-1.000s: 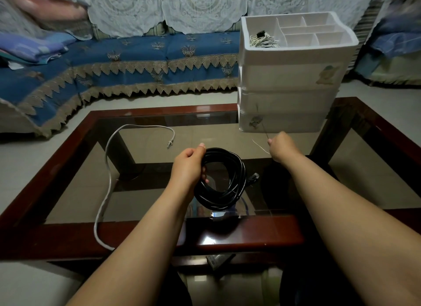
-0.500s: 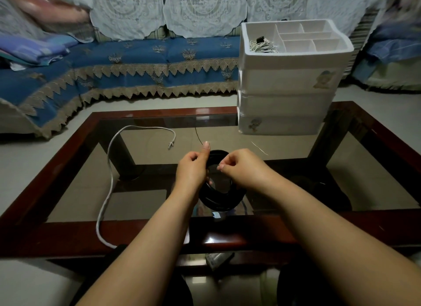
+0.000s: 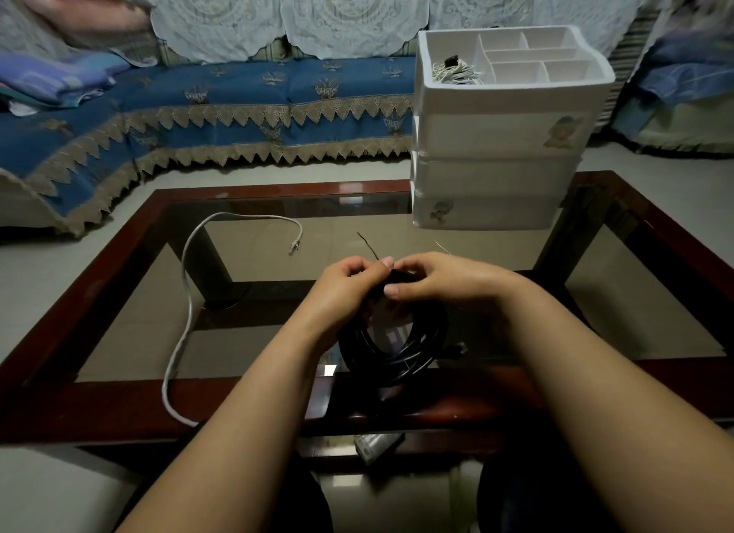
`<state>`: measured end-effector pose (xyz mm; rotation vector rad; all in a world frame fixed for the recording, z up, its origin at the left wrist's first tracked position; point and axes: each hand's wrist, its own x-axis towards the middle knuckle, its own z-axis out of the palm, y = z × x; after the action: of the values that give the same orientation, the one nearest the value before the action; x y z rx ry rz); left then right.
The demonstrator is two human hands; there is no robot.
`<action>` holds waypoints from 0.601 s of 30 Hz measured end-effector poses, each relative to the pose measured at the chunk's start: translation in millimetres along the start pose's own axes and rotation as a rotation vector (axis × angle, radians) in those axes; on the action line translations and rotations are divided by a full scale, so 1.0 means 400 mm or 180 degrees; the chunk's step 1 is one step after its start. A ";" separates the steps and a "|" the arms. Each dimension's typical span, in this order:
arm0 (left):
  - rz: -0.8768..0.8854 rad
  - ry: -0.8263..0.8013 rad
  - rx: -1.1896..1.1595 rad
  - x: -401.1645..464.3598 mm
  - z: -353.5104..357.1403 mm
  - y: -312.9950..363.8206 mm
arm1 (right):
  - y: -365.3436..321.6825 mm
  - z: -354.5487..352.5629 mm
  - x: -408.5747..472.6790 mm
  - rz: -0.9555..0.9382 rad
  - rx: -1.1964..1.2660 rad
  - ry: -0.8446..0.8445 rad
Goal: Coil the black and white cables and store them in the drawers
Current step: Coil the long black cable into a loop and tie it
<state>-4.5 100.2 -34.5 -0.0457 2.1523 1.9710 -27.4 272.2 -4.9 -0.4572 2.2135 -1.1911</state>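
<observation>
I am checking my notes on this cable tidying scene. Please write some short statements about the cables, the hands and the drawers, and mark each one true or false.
1. Both hands hold the black cable coil at its top. True: the left hand and the right hand meet there.
2. The white cable is already coiled. False: it lies loose on the glass table.
3. The drawer unit stands on the table's far right side. True.
4. All compartments of the top tray are empty. False: the left one holds a bundle of thin ties.

Blue-covered sofa (image 3: 222, 107) behind glass table (image 3: 119, 262)
</observation>
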 end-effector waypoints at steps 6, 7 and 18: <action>0.0095 -0.0027 0.0147 -0.016 -0.005 0.017 | 0.005 0.024 0.011 -0.0015 0.0386 0.0190; 0.0093 -0.0021 0.0149 -0.017 -0.005 0.018 | 0.004 0.028 0.012 -0.0045 0.0318 0.0281; 0.0255 -0.0148 0.0548 -0.020 -0.038 0.011 | -0.016 0.054 -0.002 -0.0537 -0.1140 0.1161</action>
<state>0.4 84.4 -27.5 0.1150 2.3177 1.8000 -12.9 255.4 -8.8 -0.6197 2.7708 -1.0232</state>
